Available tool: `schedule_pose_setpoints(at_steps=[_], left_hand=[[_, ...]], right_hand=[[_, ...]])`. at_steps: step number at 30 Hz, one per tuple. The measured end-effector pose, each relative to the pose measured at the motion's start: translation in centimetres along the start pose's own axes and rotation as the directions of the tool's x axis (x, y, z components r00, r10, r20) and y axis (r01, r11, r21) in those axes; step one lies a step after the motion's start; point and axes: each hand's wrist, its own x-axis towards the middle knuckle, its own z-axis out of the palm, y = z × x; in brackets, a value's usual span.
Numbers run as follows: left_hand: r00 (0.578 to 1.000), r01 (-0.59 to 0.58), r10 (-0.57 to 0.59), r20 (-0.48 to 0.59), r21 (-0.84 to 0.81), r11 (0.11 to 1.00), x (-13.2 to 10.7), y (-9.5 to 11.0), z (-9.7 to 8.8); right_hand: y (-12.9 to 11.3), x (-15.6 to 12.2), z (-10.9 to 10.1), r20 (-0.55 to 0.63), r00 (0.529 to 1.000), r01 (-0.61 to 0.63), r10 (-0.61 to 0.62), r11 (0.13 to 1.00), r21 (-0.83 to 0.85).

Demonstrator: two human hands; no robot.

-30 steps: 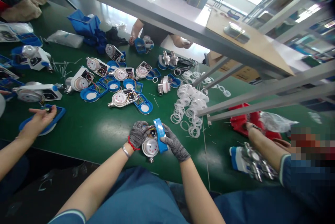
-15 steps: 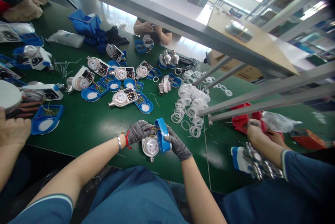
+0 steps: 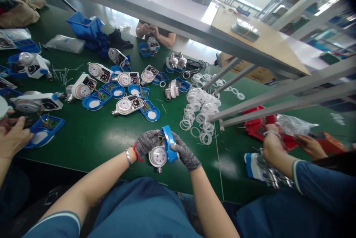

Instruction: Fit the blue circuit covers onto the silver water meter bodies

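Both my hands wear grey knit gloves and work close together over the near edge of the green table (image 3: 91, 137). My left hand (image 3: 146, 142) grips a round white water meter (image 3: 157, 156) with a dial face and coloured wires showing behind it. My right hand (image 3: 184, 152) is closed on the meter's blue cover (image 3: 168, 142), which stands tilted up on edge beside the dial. A red string and a metal bangle circle my left wrist.
Several open meters with blue covers (image 3: 126, 105) lie across the table. A heap of white rings (image 3: 201, 110) sits to the right. A person's hand (image 3: 12, 137) works at the left, another person's hands (image 3: 274, 143) at the right near a red tray (image 3: 257, 126). A metal rack (image 3: 278, 97) overhangs.
The blue cover has shifted slightly in my right hand against the meter. The person on the left lowered a hand to the table; the far person's hands came together.
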Motion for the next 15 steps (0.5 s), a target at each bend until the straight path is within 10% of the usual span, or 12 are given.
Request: schedule_pose_setpoints(at_steps=[15], left_hand=[[0.951,0.145,-0.085,-0.298,0.185,0.972,-1.2,1.4,2.1]], right_hand=[[0.6,0.4,0.4,0.009,0.999,-0.05,0.05,0.998,0.033]])
